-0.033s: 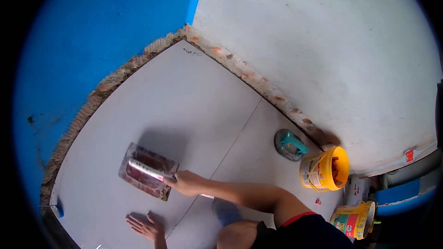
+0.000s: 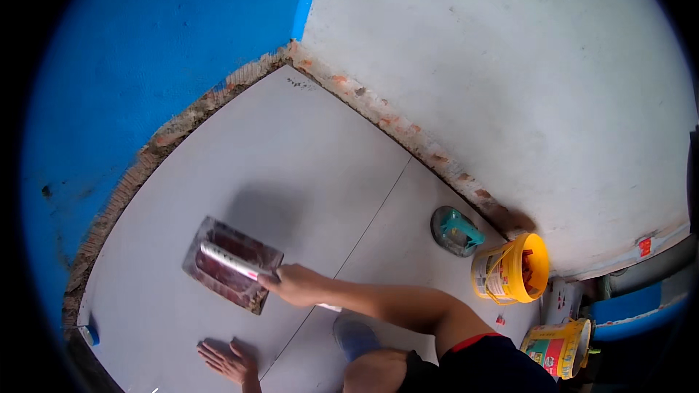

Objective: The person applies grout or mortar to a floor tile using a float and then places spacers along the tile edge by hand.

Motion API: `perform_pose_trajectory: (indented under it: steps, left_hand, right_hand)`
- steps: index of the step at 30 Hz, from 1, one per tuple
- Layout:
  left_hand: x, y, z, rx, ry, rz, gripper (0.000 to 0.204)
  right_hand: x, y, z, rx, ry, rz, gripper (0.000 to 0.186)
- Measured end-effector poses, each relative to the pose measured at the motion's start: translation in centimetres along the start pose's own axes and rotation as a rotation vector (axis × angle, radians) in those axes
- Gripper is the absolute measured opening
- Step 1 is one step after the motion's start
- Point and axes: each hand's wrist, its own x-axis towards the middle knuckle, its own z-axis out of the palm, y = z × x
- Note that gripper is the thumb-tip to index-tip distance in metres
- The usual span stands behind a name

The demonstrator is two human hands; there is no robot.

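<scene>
My right hand (image 2: pixel 291 284) grips the pale handle of a rectangular float with a dark reddish-brown pad (image 2: pixel 226 266), held over the large light-grey floor tile (image 2: pixel 175 204), with its shadow above it in the picture. My left hand (image 2: pixel 226 360) lies open on the same tile, fingers spread, below the float in the picture. A straight seam runs between this tile and another to its right, where a round suction lifter with a teal handle (image 2: pixel 459 229) rests.
A blue wall (image 2: pixel 124 58) and a white wall (image 2: pixel 502 80) meet beyond the tiles above a rough unfinished strip. A yellow bucket (image 2: pixel 491 273) with red pieces inside and a second yellow bucket (image 2: pixel 546 349) stand at the right. A small blue object (image 2: pixel 89 333) lies by the left edge.
The float in my right hand has moved slightly up and left in the picture. My left hand has barely shifted.
</scene>
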Motion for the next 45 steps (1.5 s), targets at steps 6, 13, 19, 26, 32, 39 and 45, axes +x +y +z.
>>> perform_pose_trajectory:
  steps: [6,13,19,26,32,39,45]
  left_hand:
    - [1.7,1.0,-2.7,-0.103,0.199,0.104,0.08]
    - [1.5,2.4,-2.9,-0.066,0.22,0.16,0.077]
    - [2.7,0.7,-2.9,0.058,0.188,0.147,0.075]
    - [1.4,-0.1,-4.4,0.066,-0.094,-0.022,0.082]
    - [2.5,2.5,-4.2,-0.089,-0.191,0.003,0.084]
    - [2.2,0.6,-5.0,-0.057,-0.082,-0.031,0.084]
    - [2.9,1.9,-4.4,-0.069,-0.147,0.022,0.086]
  right_hand:
    - [-7.7,-5.7,-13.6,0.168,0.439,-0.177,0.061]
    - [5.9,8.7,-4.6,0.239,0.253,0.383,0.078]
    - [7.6,-5.4,-16.8,0.211,0.149,0.178,0.064]
    - [9.0,-1.4,-14.9,0.181,0.835,-0.285,0.065]
    - [19.9,3.1,-19.6,0.244,0.388,0.492,0.066]
    - [10.3,-9.4,-26.4,0.272,0.683,0.027,0.069]
    - [19.6,7.4,-15.1,0.094,0.773,0.19,0.065]
